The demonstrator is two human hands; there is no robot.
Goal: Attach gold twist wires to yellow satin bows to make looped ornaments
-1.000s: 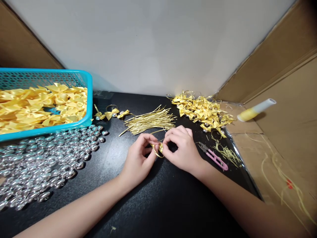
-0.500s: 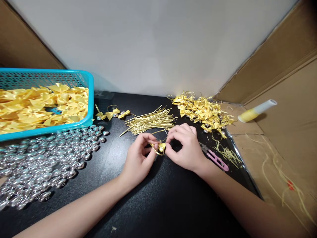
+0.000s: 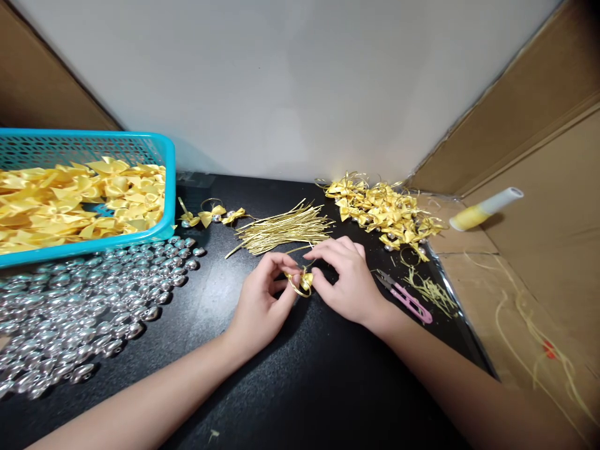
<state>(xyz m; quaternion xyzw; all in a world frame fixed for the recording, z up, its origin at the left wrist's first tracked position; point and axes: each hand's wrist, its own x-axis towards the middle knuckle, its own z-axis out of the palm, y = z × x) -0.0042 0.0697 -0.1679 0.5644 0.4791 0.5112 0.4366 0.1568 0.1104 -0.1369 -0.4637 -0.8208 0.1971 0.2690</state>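
Observation:
My left hand (image 3: 265, 287) pinches a small yellow ribbon bow (image 3: 305, 280) between thumb and fingers, with a loop of gold cord hanging round it. Just to the right, my right hand (image 3: 347, 281) has its thumb and forefinger apart, the thumb tip close beside the bow; whether it touches the bow or a cord end, I cannot tell. A bundle of cut gold cords (image 3: 285, 228) lies beyond both hands. Pink-handled thread snips (image 3: 410, 303) rest to the right of my right wrist.
A blue basket (image 3: 169, 181) of yellow bows stands at the left, with many silver beads (image 3: 94, 312) spread before it. Finished-looking bows with loops (image 3: 379, 209) are heaped at the back right. Cord scraps (image 3: 431, 290) and a yellow-wound tube (image 3: 485, 209) lie rightward.
My right thumb and forefinger have parted from their pinch, the forefinger reaching a little left above the bow. My left hand keeps its hold in nearly the same place.

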